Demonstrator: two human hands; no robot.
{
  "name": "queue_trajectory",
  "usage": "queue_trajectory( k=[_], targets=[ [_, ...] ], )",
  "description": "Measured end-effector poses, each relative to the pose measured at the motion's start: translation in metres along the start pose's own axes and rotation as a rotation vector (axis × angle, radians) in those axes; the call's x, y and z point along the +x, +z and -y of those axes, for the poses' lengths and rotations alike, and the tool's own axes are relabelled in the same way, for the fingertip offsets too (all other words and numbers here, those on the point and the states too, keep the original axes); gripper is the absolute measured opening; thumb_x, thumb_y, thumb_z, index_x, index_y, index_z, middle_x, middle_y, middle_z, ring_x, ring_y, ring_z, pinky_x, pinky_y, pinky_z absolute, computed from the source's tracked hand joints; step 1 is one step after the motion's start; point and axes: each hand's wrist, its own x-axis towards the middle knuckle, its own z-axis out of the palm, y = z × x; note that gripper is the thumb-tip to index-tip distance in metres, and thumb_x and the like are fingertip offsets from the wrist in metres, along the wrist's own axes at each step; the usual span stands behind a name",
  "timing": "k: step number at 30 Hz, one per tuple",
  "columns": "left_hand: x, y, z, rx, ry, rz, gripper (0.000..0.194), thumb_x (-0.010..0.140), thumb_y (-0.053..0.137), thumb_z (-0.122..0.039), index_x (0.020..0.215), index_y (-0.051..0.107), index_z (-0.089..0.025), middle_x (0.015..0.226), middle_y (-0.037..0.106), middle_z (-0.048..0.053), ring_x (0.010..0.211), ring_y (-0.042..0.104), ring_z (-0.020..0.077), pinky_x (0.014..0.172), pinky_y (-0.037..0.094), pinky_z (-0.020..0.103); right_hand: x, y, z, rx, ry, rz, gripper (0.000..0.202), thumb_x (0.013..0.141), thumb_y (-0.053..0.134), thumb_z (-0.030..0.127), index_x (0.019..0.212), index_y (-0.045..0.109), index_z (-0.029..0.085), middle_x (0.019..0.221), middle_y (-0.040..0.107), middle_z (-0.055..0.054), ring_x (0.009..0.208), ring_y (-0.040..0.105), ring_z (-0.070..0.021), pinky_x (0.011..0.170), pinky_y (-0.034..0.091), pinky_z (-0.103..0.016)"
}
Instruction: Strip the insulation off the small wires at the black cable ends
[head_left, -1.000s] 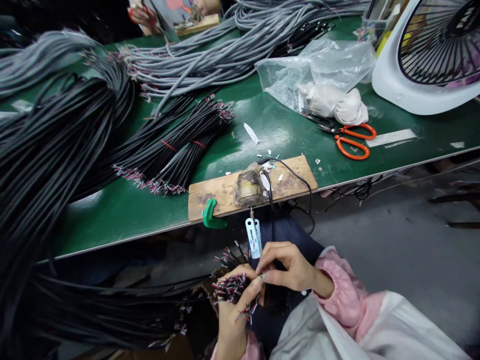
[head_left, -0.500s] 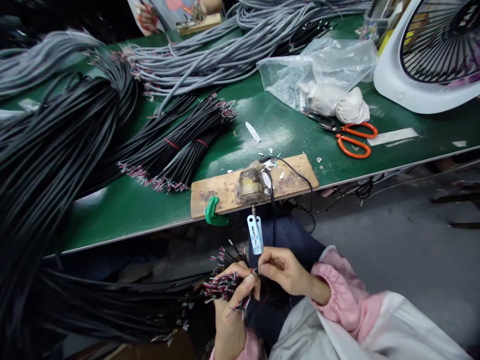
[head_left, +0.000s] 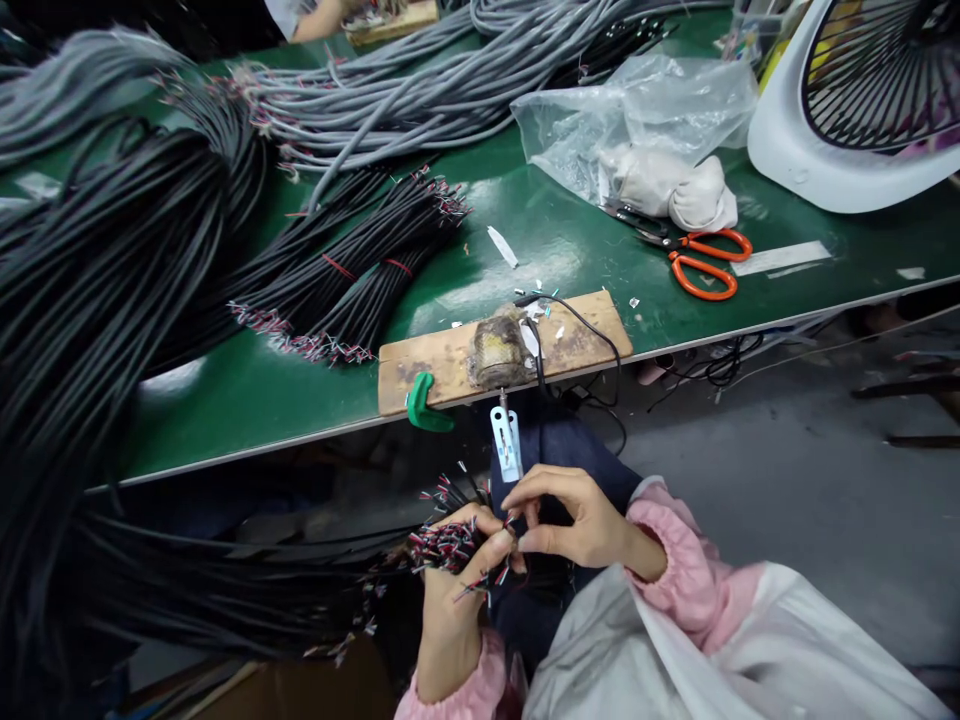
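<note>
My left hand [head_left: 461, 575] is closed around a bundle of black cables [head_left: 442, 545] whose ends show thin red, white and black wires. Thumb and forefinger meet near one cable end at the bundle's right side. Close beside that end is my right hand [head_left: 581, 515], its thumb and forefinger apart around the fine wires; whether they touch them is unclear. Just above the hands, a light blue clip [head_left: 507, 445] hangs on a metal rod that sticks out of a taped, dirty lump [head_left: 499, 352] on a wooden board [head_left: 435, 362].
A green clamp [head_left: 427, 405] grips the board at the edge of the green table [head_left: 555, 225]. Black cable bundles [head_left: 367, 265] and grey cables [head_left: 390, 110] lie leftward and behind. Orange-handled scissors [head_left: 705, 262], a plastic bag [head_left: 570, 125] and a white fan [head_left: 787, 150] occupy the right. Another person's arm [head_left: 319, 20] shows behind.
My right thumb and forefinger have parted from their pinch at the wire end, the forefinger reaching over it. The left hand keeps its hold on the bundle. The view has shifted slightly.
</note>
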Motion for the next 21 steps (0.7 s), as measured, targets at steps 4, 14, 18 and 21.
queue_trajectory(
  k=[4, 14, 18, 21],
  targets=[
    [0.000, 0.001, 0.000, 0.042, 0.009, -0.017, 0.018, 0.078, 0.081, -0.027, 0.075, 0.066, -0.018, 0.059, 0.068, -0.002, 0.051, 0.065, 0.0160, 0.054, 0.051, 0.025, 0.000, 0.002, 0.000, 0.015, -0.032, -0.013, 0.025, 0.097, 0.069, 0.037, 0.097, 0.077, 0.013, 0.088, 0.073, -0.010, 0.075, 0.066, -0.0166, 0.071, 0.055, -0.029],
    [-0.003, 0.004, -0.003, 0.068, -0.010, 0.015, 0.021, 0.079, 0.083, -0.029, 0.068, 0.069, -0.016, 0.058, 0.067, 0.001, 0.053, 0.064, 0.0160, 0.055, 0.050, 0.024, 0.006, -0.004, 0.006, -0.129, -0.062, 0.091, 0.029, 0.105, 0.051, 0.031, 0.086, 0.066, 0.015, 0.083, 0.068, -0.008, 0.076, 0.064, -0.0185, 0.072, 0.052, -0.030],
    [0.003, 0.008, -0.014, 0.096, 0.006, 0.030, 0.019, 0.074, 0.086, -0.025, 0.065, 0.072, -0.016, 0.060, 0.068, 0.001, 0.054, 0.065, 0.0157, 0.054, 0.051, 0.023, 0.021, -0.017, 0.004, -0.118, 0.011, 0.059, 0.034, 0.105, 0.051, 0.039, 0.084, 0.064, 0.016, 0.081, 0.064, -0.006, 0.073, 0.060, -0.0172, 0.070, 0.049, -0.029],
    [0.008, 0.011, -0.023, 0.094, 0.088, 0.048, 0.016, 0.074, 0.087, -0.023, 0.066, 0.074, -0.018, 0.062, 0.069, 0.001, 0.055, 0.066, 0.0163, 0.052, 0.050, 0.023, 0.040, -0.022, 0.004, -0.020, 0.143, -0.082, 0.047, 0.101, 0.051, 0.057, 0.087, 0.066, 0.015, 0.079, 0.061, -0.004, 0.067, 0.056, -0.0146, 0.062, 0.047, -0.027]
  ],
)
